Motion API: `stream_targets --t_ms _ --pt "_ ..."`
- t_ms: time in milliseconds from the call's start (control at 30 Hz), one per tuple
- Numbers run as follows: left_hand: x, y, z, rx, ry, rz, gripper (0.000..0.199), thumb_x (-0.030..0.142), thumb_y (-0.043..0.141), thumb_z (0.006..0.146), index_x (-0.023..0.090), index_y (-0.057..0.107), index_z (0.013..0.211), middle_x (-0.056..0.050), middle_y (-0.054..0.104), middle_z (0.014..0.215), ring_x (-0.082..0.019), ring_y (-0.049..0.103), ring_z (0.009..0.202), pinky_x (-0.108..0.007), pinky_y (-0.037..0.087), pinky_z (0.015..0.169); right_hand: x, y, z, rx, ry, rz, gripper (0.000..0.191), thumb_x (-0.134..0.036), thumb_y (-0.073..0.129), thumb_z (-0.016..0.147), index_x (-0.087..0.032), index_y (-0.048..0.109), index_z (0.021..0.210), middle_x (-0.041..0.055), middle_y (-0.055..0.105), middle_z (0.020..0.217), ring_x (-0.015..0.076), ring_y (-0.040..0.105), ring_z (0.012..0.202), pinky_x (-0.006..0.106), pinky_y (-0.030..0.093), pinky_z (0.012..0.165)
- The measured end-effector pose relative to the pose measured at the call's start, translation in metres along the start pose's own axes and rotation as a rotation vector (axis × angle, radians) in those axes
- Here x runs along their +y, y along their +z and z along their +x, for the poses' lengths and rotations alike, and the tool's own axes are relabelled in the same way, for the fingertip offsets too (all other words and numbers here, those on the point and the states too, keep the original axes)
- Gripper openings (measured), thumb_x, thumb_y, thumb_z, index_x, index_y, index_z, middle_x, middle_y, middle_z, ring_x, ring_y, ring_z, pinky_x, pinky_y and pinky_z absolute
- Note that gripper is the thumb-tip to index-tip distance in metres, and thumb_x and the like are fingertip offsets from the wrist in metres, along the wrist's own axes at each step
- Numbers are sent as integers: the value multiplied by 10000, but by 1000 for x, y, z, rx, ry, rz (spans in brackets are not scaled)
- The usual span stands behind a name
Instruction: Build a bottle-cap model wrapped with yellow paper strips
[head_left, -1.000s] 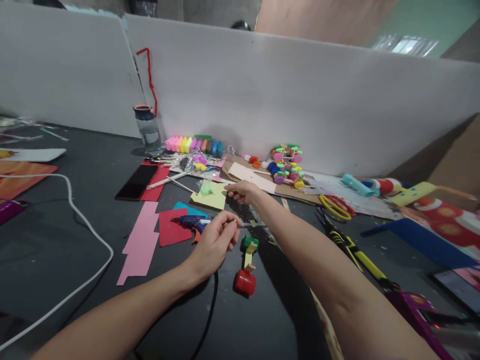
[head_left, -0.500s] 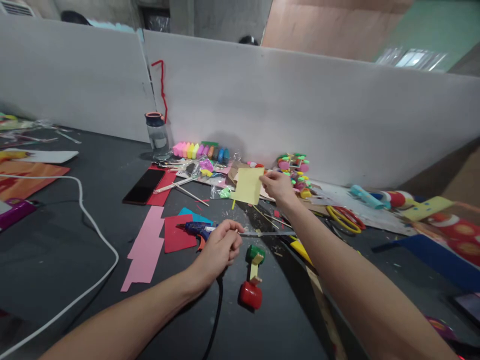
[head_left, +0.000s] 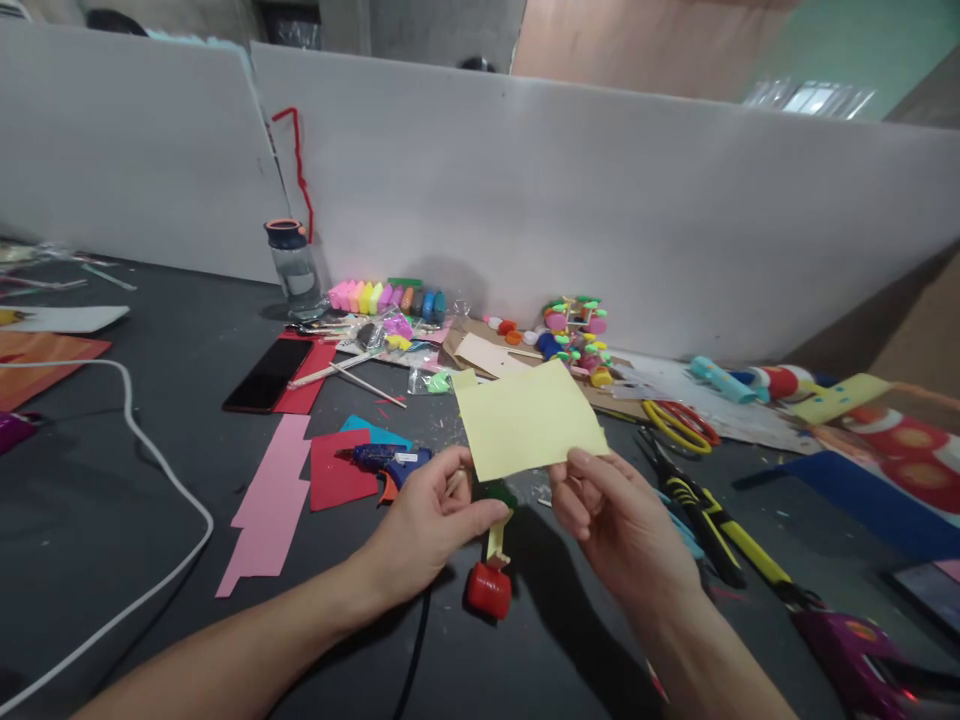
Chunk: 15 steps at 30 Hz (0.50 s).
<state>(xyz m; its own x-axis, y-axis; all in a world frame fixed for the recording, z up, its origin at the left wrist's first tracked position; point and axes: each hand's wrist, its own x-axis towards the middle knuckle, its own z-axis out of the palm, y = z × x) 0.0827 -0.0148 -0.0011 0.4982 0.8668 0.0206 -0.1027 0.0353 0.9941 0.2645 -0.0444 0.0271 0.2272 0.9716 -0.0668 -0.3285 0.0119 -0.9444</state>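
A pale yellow sheet of paper (head_left: 532,420) is raised above the table, its right lower edge pinched between the thumb and fingers of my right hand (head_left: 626,525). My left hand (head_left: 439,525) is beside the sheet's lower left corner, fingers curled and thumb pointing right; what lies inside them is hard to make out. Beneath the hands stands a small piece with a red cylinder (head_left: 489,590) at its near end, a yellow strip (head_left: 496,540) in the middle and a green cylinder (head_left: 495,493), partly hidden, at the far end.
Left of my left hand lies a blue glue gun (head_left: 386,460) on red paper (head_left: 341,490). Pink paper (head_left: 274,500), a phone (head_left: 268,375) and a water bottle (head_left: 295,270) are farther left. Pliers (head_left: 694,510) and a purple-yellow tool (head_left: 847,640) lie at right.
My right hand has brought the yellow sheet down and nearer, turning it flatter. My left hand now sits beside the sheet. The view has shifted slightly right.
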Motion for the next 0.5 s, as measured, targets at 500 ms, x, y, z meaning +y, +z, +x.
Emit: stream_targets --t_ms 500 --pt "-6 -17 -2 91 926 806 93 104 580 926 169 630 969 41 557 627 -94 478 540 -238 348 530 -5 -8 -32 -53 89 -2 249 -369 757 783 -170 629 706 -28 552 498 54 425 364 181 318 392"
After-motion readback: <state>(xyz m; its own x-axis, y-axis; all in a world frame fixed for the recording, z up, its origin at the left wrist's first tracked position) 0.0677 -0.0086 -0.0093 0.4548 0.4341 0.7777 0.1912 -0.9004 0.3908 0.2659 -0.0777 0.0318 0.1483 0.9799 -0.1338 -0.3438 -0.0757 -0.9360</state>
